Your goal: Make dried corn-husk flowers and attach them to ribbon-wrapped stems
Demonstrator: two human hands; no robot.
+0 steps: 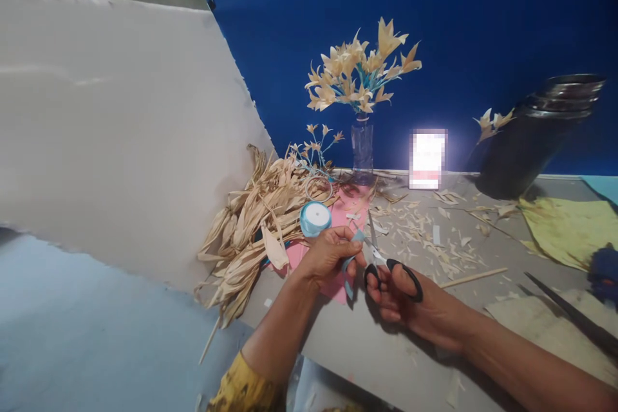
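My left hand pinches a strip of light blue ribbon over the table. My right hand grips black-handled scissors, blades pointing up and away, right beside the ribbon. Just beyond my left hand lies a roll of light blue ribbon on a pink sheet. A heap of dried corn husks lies to the left of the roll.
A clear bottle holds husk flowers at the back, by the blue wall. Husk scraps litter the grey table. A dark pot leans at the right, yellow paper before it. A white board stands left.
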